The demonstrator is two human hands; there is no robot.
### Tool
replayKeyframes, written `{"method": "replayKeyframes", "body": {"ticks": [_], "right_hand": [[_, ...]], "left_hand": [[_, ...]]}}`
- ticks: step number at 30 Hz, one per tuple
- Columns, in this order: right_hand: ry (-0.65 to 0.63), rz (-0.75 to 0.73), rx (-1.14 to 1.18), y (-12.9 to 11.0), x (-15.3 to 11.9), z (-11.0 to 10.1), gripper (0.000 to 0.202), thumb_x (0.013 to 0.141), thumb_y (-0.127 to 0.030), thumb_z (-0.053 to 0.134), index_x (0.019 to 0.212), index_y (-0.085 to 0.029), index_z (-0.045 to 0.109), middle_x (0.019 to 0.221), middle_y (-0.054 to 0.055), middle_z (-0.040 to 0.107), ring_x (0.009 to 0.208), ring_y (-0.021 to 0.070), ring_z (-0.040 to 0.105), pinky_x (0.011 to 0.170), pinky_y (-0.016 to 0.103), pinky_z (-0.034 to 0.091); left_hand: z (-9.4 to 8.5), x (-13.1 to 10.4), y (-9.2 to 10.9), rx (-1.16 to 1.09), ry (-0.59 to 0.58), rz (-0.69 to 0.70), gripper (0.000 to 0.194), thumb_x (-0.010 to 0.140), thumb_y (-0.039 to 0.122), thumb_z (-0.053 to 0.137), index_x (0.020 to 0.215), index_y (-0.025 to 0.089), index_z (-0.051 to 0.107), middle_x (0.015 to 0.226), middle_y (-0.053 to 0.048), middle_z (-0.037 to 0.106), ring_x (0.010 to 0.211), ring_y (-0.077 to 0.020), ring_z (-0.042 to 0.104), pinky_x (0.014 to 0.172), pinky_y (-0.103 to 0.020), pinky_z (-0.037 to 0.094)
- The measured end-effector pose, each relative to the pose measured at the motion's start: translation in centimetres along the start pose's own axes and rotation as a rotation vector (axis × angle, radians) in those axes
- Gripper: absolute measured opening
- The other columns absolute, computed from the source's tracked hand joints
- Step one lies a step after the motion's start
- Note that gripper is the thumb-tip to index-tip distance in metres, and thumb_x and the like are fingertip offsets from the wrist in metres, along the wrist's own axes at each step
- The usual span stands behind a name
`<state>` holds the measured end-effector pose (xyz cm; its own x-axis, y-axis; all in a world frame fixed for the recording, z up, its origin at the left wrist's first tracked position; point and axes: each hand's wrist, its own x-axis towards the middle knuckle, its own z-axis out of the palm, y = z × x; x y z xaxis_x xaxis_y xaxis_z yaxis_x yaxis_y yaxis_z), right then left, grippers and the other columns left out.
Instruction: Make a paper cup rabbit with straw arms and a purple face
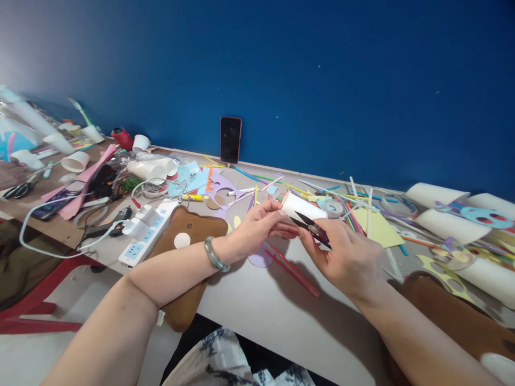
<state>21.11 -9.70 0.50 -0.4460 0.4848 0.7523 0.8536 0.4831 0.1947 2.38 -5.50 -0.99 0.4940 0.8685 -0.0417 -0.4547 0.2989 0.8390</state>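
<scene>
White cup (304, 206) is tilted above the surface (257, 316); my left hand (257, 225) pinches one end, likely keeping it steady beside the scissors (309, 226) gripped in my right hand (348, 254).

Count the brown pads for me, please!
2. One brown pad lies partly under the left forearm, beside the power strip; the other pad is at the right, by the right forearm. More may be hidden.

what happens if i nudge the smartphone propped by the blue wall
The smartphone would probably tip or slide down, since it stands on a short edge against the blue wall. Its flat slab body looks rigid, so it likely won't flex. The smooth dark screen may feel slippery.
</scene>
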Motion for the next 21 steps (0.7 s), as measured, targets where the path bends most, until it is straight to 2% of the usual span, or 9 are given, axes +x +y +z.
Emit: {"method": "replayKeyframes", "body": {"ticks": [9, 17, 21], "right_hand": [[-0.035, -0.042, -0.051, -0.02, -0.07, 0.09, 0.02, 0.096, -0.034, 0.067, 0.087, -0.016, 0.062, 0.069, 0.003, 0.068, 0.051, 0.0139, 0.05, 0.051, 0.028, 0.031], [-0.042, -0.021, -0.037, -0.07, -0.07, 0.21, 0.02, 0.099, -0.033, 0.064, 0.088, -0.016, 0.063, 0.069, 0.002, 0.067, 0.052, 0.0134, 0.051, 0.051, 0.028, 0.031], [-0.046, -0.003, -0.022, -0.16, -0.32, 0.32, 0.02, 0.099, -0.032, 0.062, 0.089, -0.015, 0.064, 0.069, 0.002, 0.066, 0.055, 0.0136, 0.054, 0.051, 0.029, 0.029]], "left_hand": [[0.35, -0.64, 0.0, -0.046, 0.046, -0.01, 0.035, 0.085, 0.038, 0.076, 0.093, 0.019, 0.047, 0.08, 0.0, 0.071, 0.078, -0.0157, 0.075, 0.084, -0.033, 0.058], [0.58, -0.83, -0.21, -0.043, 0.039, -0.011, 0.038, 0.084, 0.039, 0.077, 0.093, 0.02, 0.044, 0.078, 0.002, 0.07, 0.073, -0.0133, 0.073, 0.083, -0.032, 0.056], [0.82, -1.03, -0.17, -0.015, 0.06, -0.006, 0.039, 0.085, 0.04, 0.076, 0.093, 0.021, 0.043, 0.075, 0.004, 0.067, 0.073, -0.0122, 0.072, 0.078, -0.028, 0.054]]}}
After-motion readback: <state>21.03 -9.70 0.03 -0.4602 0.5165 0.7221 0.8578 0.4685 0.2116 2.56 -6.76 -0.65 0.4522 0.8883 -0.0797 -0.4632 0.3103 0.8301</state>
